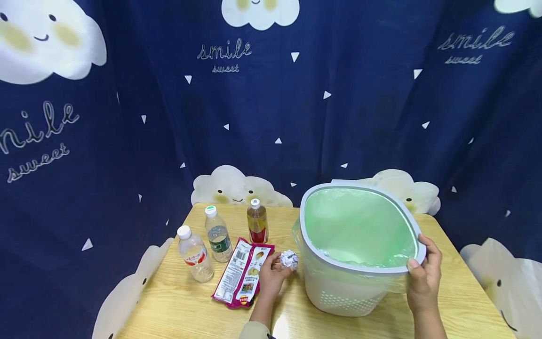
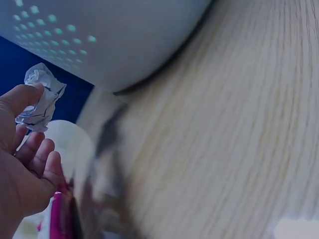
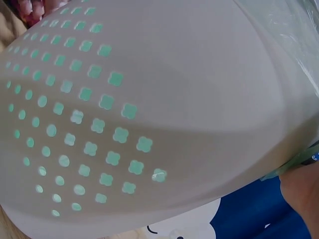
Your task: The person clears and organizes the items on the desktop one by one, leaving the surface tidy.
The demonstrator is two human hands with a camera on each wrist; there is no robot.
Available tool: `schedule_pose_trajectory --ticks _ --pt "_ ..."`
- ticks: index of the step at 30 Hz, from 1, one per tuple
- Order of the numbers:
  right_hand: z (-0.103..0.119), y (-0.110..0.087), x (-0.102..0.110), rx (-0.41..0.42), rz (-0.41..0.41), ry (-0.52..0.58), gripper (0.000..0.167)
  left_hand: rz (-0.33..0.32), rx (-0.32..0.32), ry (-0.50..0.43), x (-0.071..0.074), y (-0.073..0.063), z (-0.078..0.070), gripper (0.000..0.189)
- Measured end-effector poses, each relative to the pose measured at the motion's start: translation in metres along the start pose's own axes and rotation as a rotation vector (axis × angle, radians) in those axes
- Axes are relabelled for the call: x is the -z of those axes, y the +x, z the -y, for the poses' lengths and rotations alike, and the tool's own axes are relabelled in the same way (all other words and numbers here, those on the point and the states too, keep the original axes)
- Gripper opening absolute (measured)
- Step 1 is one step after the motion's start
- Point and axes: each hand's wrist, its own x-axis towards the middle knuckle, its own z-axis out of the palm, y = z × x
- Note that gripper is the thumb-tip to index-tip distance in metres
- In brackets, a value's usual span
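A crumpled white paper ball (image 1: 290,260) is pinched between the thumb and fingers of my left hand (image 1: 272,277), just left of the bin. In the left wrist view the paper ball (image 2: 45,97) sits at the thumb tip, above the tabletop, while the other fingers curl loosely below. My right hand (image 1: 425,278) grips the grey rim of a white trash bin (image 1: 338,299) at its right side, thumb on top. A green translucent liner bag (image 1: 355,221) lines the bin and folds over its rim. Flower-shaped holes pattern the bin's wall (image 3: 199,74) in the right wrist view.
Left of the bin lie a pink-and-white snack packet (image 1: 241,273) and three capped bottles: a clear one with a red label (image 1: 196,258), a clear one with a green label (image 1: 219,238), and a brown one (image 1: 257,221). The wooden table (image 1: 169,306) backs onto a blue curtain (image 1: 262,103).
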Motion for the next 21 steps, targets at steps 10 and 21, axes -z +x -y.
schedule_pose_trajectory --ticks 10,21 --pt "-0.001 0.0 0.0 0.01 0.001 0.015 0.054 0.009 -0.002 0.055 0.012 -0.008 -0.023 0.056" --pt "-0.002 0.0 0.001 0.002 -0.018 0.019 0.055 0.031 0.017 0.021 0.022 -0.017 -0.044 0.056"
